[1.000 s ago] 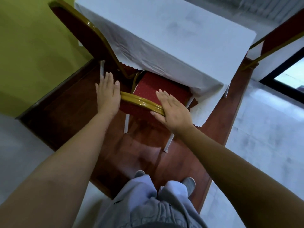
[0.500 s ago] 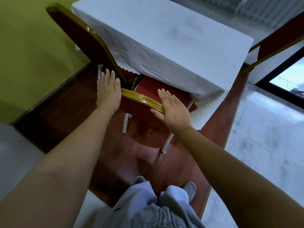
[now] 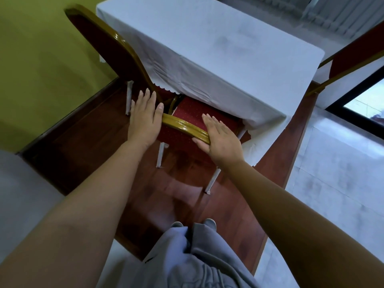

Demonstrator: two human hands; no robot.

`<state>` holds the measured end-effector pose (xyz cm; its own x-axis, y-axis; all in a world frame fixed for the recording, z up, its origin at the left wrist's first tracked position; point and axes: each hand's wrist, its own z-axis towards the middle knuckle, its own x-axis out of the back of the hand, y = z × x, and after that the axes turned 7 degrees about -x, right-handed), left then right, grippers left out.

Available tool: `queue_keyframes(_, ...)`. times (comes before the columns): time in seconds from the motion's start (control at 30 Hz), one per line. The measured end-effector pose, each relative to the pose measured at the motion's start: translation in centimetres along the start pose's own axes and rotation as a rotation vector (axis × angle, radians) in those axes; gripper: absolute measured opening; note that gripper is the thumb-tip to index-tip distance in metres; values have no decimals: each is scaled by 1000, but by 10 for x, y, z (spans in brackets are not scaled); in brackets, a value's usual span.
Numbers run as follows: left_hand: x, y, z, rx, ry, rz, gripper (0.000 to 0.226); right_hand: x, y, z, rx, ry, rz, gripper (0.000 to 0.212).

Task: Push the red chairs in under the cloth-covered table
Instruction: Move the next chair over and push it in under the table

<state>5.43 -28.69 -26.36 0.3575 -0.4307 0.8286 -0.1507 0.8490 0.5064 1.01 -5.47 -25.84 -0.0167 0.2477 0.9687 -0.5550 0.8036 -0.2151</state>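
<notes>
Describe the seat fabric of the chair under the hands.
The seat is red with a pattern of small pale dots; the head view shows it best.

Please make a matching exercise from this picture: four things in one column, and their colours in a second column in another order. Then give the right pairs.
Things:
1. tablecloth
2. wall
3. chair seat
4. trousers

Colours:
A. grey
B. red with small dots
C. white
D. yellow-green

Pairs: 1-C; 2-D; 3-B; 4-A
</notes>
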Motion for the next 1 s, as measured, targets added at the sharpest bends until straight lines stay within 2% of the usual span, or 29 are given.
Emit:
queue_keyframes(0.57, 1, -5, 2, 26, -27, -15, 61, 0, -2, 0, -7, 20, 0, 84)
queue_keyframes(1.0, 5, -17, 14, -49, 11, -36, 57, -12, -8, 11, -4, 190, -55, 73)
